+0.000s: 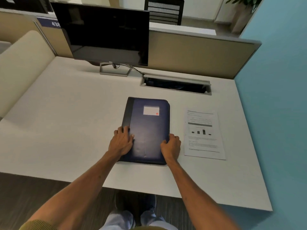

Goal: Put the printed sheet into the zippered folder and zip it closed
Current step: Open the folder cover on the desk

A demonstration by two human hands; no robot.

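Note:
A dark blue zippered folder (147,127) with a white label lies closed and flat on the white desk (66,130). My left hand (122,141) rests flat on its lower left side, near the spine, fingers spread. At the folder's lower right edge my right hand (171,146) has its fingers curled round the zipper side. The printed sheet (203,133), with a table and a bar chart on it, lies flat on the desk just right of the folder, touched by neither hand.
A dark monitor (106,34) on a stand sits at the back left. Behind the folder an open cable tray (176,84) is set into the desk. Partition panels run along the back and left; a teal wall (279,97) bounds the right.

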